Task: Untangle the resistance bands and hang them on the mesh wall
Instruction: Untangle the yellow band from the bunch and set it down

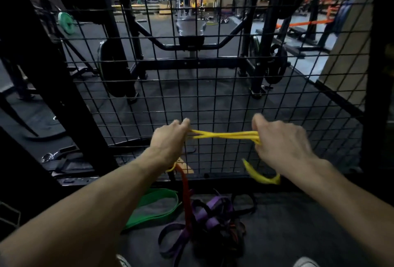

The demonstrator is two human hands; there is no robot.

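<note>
Purple band [210, 213] tangled on floor [287, 234] below. Left hand [168, 141] and right hand [281, 141] each pinch yellow band [223, 135], stretched between them before mesh wall [213, 87].

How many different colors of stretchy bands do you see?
4: yellow band stretched between both hands, orange band hanging below the left hand, green band and purple band on the floor. The pile may hide more.
</note>
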